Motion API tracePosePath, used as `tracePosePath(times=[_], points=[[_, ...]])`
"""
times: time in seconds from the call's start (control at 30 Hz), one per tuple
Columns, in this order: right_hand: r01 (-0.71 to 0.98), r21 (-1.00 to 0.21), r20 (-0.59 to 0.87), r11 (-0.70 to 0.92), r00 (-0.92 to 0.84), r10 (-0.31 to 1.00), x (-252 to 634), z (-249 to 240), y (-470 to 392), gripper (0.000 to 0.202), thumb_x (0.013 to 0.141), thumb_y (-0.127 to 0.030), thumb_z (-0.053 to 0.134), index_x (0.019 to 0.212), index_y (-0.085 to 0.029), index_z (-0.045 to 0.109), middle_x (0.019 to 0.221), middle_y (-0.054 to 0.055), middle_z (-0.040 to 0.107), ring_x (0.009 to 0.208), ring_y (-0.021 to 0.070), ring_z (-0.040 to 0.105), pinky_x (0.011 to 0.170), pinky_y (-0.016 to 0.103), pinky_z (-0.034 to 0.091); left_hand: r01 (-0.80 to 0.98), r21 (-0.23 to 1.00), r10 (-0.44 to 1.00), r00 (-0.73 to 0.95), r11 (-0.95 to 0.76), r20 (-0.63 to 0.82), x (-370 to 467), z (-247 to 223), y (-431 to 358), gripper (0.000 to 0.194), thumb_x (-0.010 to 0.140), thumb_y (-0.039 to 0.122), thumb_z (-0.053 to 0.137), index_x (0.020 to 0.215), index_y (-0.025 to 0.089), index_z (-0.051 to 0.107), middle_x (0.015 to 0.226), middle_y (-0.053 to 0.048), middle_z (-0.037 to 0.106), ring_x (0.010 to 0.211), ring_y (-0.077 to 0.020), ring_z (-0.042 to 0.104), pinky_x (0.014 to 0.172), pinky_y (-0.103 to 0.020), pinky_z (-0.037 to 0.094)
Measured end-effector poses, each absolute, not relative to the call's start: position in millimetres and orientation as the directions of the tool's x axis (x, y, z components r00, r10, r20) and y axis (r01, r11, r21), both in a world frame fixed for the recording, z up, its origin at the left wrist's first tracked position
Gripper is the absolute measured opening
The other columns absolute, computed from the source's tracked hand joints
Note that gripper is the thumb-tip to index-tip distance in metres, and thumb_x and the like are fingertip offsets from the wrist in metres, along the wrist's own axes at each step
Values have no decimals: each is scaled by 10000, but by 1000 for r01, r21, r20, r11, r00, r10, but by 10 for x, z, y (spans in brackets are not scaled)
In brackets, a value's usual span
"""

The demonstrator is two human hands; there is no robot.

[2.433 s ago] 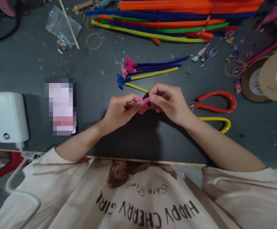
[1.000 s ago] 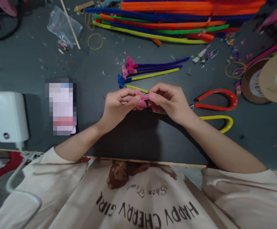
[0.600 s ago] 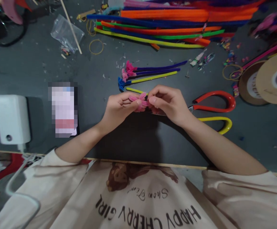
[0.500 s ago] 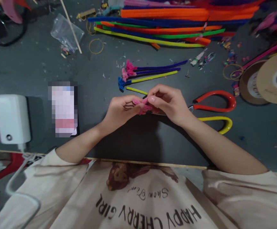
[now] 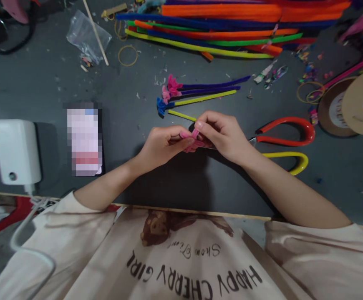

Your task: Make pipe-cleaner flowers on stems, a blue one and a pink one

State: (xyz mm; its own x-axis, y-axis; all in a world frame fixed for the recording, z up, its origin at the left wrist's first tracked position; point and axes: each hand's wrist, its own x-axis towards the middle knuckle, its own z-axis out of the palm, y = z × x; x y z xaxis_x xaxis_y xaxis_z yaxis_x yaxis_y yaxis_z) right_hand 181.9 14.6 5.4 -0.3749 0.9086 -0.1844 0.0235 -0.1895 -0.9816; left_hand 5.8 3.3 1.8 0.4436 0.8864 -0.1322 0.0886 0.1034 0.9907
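Between my two hands is a small pink looped piece [image 5: 194,144], fuzzy like pipe cleaner. My left hand [image 5: 162,146] pinches its left side between thumb and fingers. My right hand [image 5: 220,135] grips an upper loop of it with thumb and forefinger. Just beyond my hands lies a short yellow-green stem [image 5: 181,115], its right end hidden by my right hand. Farther back are a blue flower [image 5: 161,106] on a yellow-green stem and pink flowers [image 5: 174,85] on dark purple stems. Scissors with red and yellow handles [image 5: 299,162] lie partly under my right hand and forearm.
Long coloured pipe cleaners [image 5: 222,12] lie across the back of the dark table. A phone [image 5: 84,139] and a white power bank [image 5: 16,152] with a cable are at left. Ribbon spools [image 5: 353,112] stand at right. A plastic bag [image 5: 84,35] and stick are at back left.
The pink piece has turned slightly, and one loop now stands up between my fingertips. Both hands still hold it. The whole view has shifted a little.
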Motion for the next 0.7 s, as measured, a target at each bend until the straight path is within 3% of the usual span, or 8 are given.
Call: tracePosePath(times=[0.23, 0.37, 0.5, 0.7], points=[[-12, -981, -176, -195, -377, 909, 1840, 76, 143, 445, 783, -619, 651, 688, -204, 520, 522, -65, 480, 435, 54, 421, 411, 198, 315, 21, 975, 935, 280, 220, -217, 93, 97, 80, 285, 768, 427, 731, 727, 150, 677, 681, -12, 738, 598, -91, 691, 585, -183, 557], [-7, -980, -179, -198, -394, 901, 1849, 52, 141, 349, 766, -478, 725, 694, -198, 528, 551, -67, 491, 444, 52, 433, 427, 202, 331, -46, 959, 943, 201, 279, -264, 108, 82, 100, 279, 746, 429, 748, 741, 167, 652, 656, 12, 731, 603, -108, 714, 565, -189, 571], [-20, -984, -153, -175, -389, 908, 1845, 51, 134, 262, 787, -391, 711, 726, -195, 549, 576, -67, 499, 446, 50, 432, 433, 204, 340, -75, 952, 938, 207, 297, -277, 94, 63, 96, 280, 722, 421, 770, 791, 174, 657, 668, 33, 727, 622, -110, 723, 575, -188, 579], [-33, -989, -123, -147, -384, 915, 1836, 54, 149, 267, 787, -385, 704, 711, -193, 534, 545, -77, 476, 426, 43, 405, 408, 197, 298, -81, 944, 920, 264, 320, -290, 76, 71, 85, 212, 720, 306, 785, 815, 142, 689, 717, 5, 748, 676, -112, 735, 630, -184, 587]])
